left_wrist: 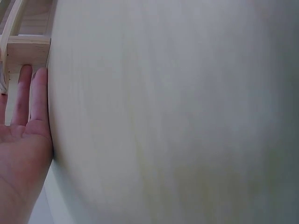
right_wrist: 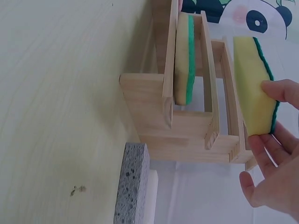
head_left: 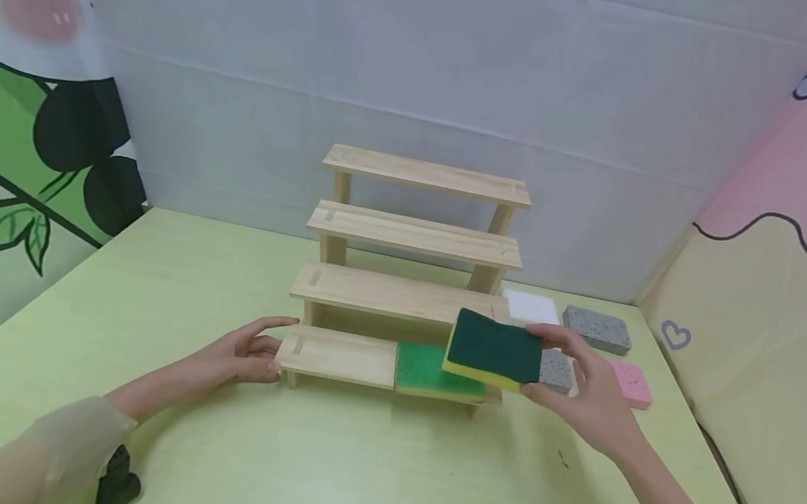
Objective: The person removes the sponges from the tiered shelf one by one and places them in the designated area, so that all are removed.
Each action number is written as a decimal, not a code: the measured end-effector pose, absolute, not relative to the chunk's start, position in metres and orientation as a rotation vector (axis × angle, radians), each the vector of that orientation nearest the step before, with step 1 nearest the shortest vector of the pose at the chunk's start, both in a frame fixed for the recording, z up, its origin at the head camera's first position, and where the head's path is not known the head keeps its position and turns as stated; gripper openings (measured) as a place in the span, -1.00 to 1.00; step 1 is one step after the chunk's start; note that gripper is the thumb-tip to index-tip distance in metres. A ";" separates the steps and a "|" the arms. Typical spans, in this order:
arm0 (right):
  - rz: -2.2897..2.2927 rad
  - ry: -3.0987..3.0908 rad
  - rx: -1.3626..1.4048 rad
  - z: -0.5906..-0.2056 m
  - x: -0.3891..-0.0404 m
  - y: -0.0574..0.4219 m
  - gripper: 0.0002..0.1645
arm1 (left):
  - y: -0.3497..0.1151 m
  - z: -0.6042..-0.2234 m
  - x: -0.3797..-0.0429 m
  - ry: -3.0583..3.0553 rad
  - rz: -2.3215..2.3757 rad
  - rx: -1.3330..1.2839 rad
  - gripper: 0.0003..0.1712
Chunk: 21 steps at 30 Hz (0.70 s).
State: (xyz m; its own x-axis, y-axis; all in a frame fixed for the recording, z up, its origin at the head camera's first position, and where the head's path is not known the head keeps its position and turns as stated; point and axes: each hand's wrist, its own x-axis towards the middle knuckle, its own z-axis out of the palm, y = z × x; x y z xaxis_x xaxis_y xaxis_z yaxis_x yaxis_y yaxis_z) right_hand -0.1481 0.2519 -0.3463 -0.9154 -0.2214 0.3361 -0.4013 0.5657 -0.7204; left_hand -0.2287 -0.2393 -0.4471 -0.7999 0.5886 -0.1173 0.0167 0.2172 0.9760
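My right hand (head_left: 593, 397) pinches the edge of a sponge (head_left: 496, 347), yellow with a dark green scouring face turned up. In the right wrist view this sponge (right_wrist: 254, 86) is seen edge-on, beside the stepped shelf. Below and left of it, a second sponge (head_left: 434, 371) with a brighter green face lies on the lowest board of the wooden four-step shelf (head_left: 339, 357). At that board's left end rests my left hand (head_left: 248, 351). Its straight fingers (left_wrist: 41, 95) reach the shelf's side in the left wrist view.
Right of the shelf, on the pale yellow table (head_left: 346, 472), lie a white block (head_left: 529, 306), a grey speckled block (head_left: 596, 329), another grey block (head_left: 555, 370) and a pink block (head_left: 631, 384). A white cloth wall stands behind, with printed panels (head_left: 779, 332) at both sides.
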 end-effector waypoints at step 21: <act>1.168 -2.662 0.396 -0.368 -0.141 0.328 -0.23 | -0.239 -0.444 -0.227 2.013 1.613 0.591 -0.17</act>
State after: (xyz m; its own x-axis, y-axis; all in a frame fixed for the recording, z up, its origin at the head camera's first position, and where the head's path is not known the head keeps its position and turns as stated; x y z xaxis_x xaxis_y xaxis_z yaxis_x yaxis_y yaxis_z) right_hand -0.1406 0.3279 -0.3679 -0.9424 -0.1600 0.2938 -0.3245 0.6502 -0.6869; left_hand -0.2269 -0.2385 -0.4436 -0.7862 0.6089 -0.1057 0.0292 0.2076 0.9778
